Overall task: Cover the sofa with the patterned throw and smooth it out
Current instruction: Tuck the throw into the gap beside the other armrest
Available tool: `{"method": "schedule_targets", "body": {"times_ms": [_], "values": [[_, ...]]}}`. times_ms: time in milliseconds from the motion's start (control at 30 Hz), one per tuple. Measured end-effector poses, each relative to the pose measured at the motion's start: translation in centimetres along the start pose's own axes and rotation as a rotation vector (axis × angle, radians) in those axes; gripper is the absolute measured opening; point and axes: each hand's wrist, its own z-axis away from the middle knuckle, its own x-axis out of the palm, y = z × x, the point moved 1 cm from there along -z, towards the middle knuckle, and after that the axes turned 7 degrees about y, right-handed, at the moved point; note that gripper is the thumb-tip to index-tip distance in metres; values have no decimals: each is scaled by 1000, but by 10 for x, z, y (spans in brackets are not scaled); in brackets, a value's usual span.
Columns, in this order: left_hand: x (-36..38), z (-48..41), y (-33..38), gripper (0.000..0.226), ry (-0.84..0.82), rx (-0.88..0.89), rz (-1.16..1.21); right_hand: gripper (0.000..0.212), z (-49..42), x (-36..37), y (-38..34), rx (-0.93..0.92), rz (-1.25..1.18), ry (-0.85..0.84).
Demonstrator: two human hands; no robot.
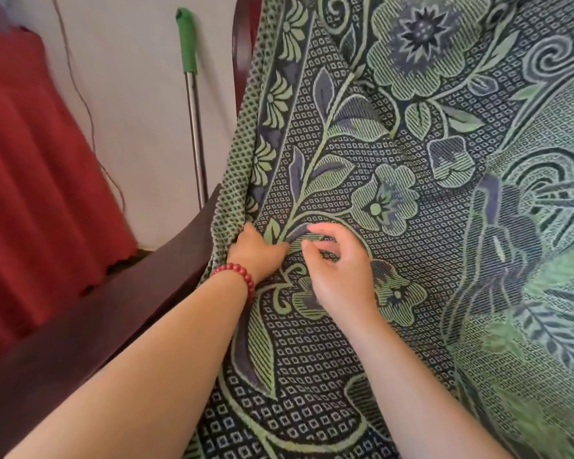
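Observation:
A green and dark blue patterned throw [411, 180] with flowers and leaves lies over the sofa's seat and back. The sofa's dark wooden arm [113, 313] shows at the left, beside the throw's dotted edge. My left hand [256, 251], with a red bead bracelet at the wrist, is pushed into the fold of the throw next to the arm, its fingers hidden in the cloth. My right hand [340, 270] is just to the right, fingers curled and pinching a small ridge of the throw.
A red curtain or cloth [37, 167] hangs at the left. A mop handle [193, 104] with a green grip leans on the white wall behind the sofa arm. A thin cable [90, 117] runs down the wall.

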Motion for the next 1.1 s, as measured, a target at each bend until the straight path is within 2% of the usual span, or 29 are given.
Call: {"method": "schedule_targets", "body": {"times_ms": [67, 167, 200, 300, 367, 433, 567, 667, 733, 800, 900, 967, 1067, 1100], "values": [[-1, -8, 0, 81, -43, -22, -44, 17, -1, 1, 2, -1, 5, -3], [-4, -12, 4, 53, -81, -35, -7, 19, 1, 1, 6, -19, 19, -18], [-4, -11, 5, 54, -88, -35, 4, 19, 3, 1, 7, -29, 24, -23], [0, -6, 3, 86, -33, -1, -157, 20, 7, 3, 8, -34, 25, -19], [4, 5, 2, 82, 45, 76, -310, 21, 9, 3, 6, -35, 17, -28], [5, 13, 4, 80, 35, 104, -358, 21, 11, 0, 4, -47, 22, -40], [7, 10, 0, 103, -151, 33, -216, 21, 10, -7, 1, -35, 11, -25], [5, 2, 1, 124, -181, -20, -95, 22, 11, -14, 3, -33, 15, -21], [6, -4, 0, 114, -194, -64, 9, 22, 12, -18, 5, -29, 16, -23], [9, -5, -4, 87, -215, -14, 90, 22, 12, -19, 7, -23, 15, -23], [16, -3, -11, 74, -114, 49, 107, 22, 13, -17, 7, -13, 4, -28], [17, -3, -12, 73, -77, 81, 56, 23, 14, -14, 7, -16, 5, -46], [16, -3, -13, 85, -57, 104, 1, 23, 19, -10, 9, -23, -2, -74], [14, -4, -14, 81, -38, 108, -8, 23, 21, -10, 10, -20, -4, -80]]}}
